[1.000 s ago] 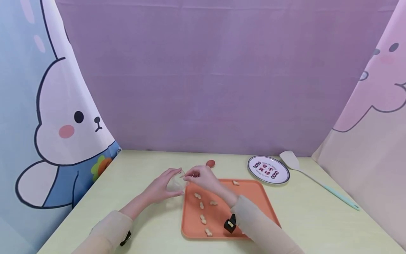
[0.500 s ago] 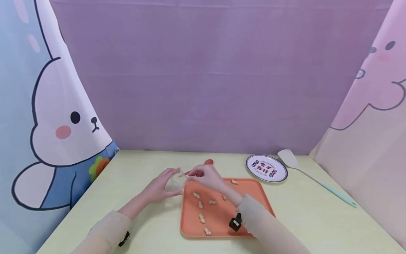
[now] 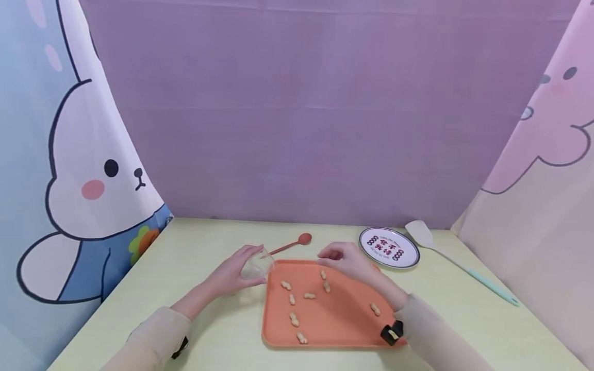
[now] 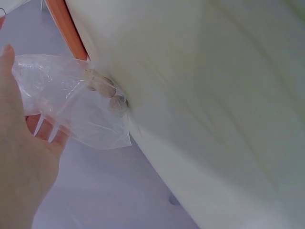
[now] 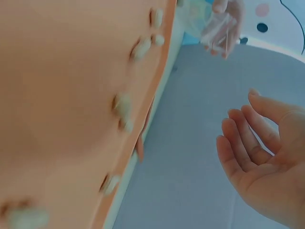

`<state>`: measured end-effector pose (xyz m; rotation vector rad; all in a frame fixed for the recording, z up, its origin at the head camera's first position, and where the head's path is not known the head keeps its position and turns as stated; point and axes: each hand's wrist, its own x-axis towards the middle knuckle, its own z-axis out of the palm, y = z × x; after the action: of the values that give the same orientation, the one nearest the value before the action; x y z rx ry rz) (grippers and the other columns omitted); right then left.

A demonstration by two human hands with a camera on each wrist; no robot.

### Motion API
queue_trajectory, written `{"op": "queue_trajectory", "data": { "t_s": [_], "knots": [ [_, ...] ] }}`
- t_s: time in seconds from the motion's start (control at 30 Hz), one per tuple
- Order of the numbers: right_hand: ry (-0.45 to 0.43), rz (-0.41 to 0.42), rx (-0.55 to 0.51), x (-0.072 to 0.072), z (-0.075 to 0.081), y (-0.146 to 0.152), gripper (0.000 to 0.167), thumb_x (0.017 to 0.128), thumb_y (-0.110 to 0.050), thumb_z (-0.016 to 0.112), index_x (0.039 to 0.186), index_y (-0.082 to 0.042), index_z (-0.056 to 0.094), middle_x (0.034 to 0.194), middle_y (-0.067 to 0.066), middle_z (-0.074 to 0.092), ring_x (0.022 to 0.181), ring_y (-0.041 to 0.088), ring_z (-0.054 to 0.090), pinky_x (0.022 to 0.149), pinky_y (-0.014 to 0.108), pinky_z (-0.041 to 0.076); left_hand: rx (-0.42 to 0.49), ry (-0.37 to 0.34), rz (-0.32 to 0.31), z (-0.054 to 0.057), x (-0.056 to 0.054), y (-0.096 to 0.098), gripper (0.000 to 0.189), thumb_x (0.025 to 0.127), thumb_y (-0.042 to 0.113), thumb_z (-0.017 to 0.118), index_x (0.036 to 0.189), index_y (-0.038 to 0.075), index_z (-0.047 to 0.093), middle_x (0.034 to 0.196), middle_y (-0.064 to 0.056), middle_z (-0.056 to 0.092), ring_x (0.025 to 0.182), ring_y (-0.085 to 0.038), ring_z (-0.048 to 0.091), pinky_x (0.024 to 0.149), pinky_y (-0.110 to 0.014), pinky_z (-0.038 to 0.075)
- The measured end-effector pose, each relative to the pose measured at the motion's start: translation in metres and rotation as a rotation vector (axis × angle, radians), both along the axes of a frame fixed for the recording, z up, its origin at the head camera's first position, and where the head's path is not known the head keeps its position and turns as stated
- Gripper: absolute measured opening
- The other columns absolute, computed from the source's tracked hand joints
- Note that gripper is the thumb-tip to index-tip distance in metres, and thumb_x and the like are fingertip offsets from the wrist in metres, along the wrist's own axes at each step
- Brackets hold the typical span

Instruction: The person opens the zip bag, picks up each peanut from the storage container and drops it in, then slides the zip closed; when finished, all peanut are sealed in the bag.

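Note:
In the head view my left hand [image 3: 234,273] grips a clear plastic bag [image 3: 256,267] by its mouth, at the left edge of the orange tray [image 3: 336,324]. A few peanuts [image 4: 106,88] lie at the bottom of the bag in the left wrist view. My right hand [image 3: 348,262] hovers over the tray's far right part. Its fingers are loosely bent, and the right wrist view shows nothing held in that hand [image 5: 267,152]. Several unshelled peanuts [image 3: 294,319] are spread over the tray, mostly on its left half; one peanut [image 3: 375,309] lies near the right wrist.
Behind the tray lies a red spoon [image 3: 304,238]. A white plate [image 3: 390,248] with red characters sits at the back right, beside a spatula [image 3: 492,285] with a pale green handle. A purple curtain [image 3: 301,129] hangs behind the table.
My right hand has left the bag's mouth and moved right, over the tray, uncovering more peanuts and the spoon's handle. My left hand keeps its hold on the bag, nearly still.

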<state>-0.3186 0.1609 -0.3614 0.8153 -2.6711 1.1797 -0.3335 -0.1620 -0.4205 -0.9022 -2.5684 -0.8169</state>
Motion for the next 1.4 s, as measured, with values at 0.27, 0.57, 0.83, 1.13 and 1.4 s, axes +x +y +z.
{"op": "queue_trajectory", "data": {
  "t_s": [0.27,0.57,0.83,1.13,1.4],
  "knots": [
    [0.008,-0.029,0.038,0.009,-0.011,0.052,0.020,0.083,-0.023,0.071,0.094,-0.005,0.072,0.084,0.001,0.071,0.071,0.005,0.061,0.065,0.021,0.051,-0.007,0.006,-0.008,0.003,0.000,0.000,0.080,0.077,0.045,0.074,0.140,0.009,0.042,0.131,-0.007,0.052,0.120,-0.026,0.052,0.096,-0.045,0.047],
    [-0.061,0.026,0.119,0.024,-0.024,0.092,0.027,0.083,-0.020,0.071,0.100,0.002,0.068,0.084,0.003,0.069,0.072,0.004,0.059,0.065,0.021,0.051,-0.022,0.024,-0.015,0.004,-0.001,-0.001,0.079,0.077,0.043,0.074,0.139,0.007,0.043,0.128,-0.006,0.053,0.118,-0.025,0.053,0.096,-0.045,0.047],
    [-0.140,0.016,0.195,0.031,-0.035,0.110,0.020,0.079,-0.020,0.074,0.085,-0.004,0.065,0.074,-0.002,0.064,0.066,-0.001,0.053,0.059,0.018,0.047,-0.032,0.029,-0.013,0.004,0.000,0.000,0.079,0.077,0.041,0.075,0.139,0.006,0.043,0.128,-0.007,0.054,0.118,-0.026,0.053,0.096,-0.045,0.047],
    [-0.278,0.108,0.176,0.034,-0.039,0.106,0.014,0.075,-0.005,0.074,0.083,0.000,0.064,0.076,0.008,0.069,0.067,0.005,0.060,0.059,0.017,0.049,-0.035,0.018,-0.012,0.002,-0.002,0.001,0.079,0.077,0.043,0.074,0.140,0.007,0.042,0.128,-0.007,0.053,0.119,-0.027,0.052,0.097,-0.046,0.046],
    [-0.145,0.151,0.215,0.032,-0.040,0.100,0.010,0.075,-0.002,0.073,0.081,-0.002,0.066,0.077,0.008,0.069,0.068,0.003,0.058,0.061,0.018,0.051,-0.038,0.020,-0.003,-0.002,-0.003,0.001,0.079,0.077,0.047,0.073,0.140,0.010,0.043,0.129,-0.007,0.053,0.118,-0.026,0.053,0.096,-0.046,0.047]
  ]
}}
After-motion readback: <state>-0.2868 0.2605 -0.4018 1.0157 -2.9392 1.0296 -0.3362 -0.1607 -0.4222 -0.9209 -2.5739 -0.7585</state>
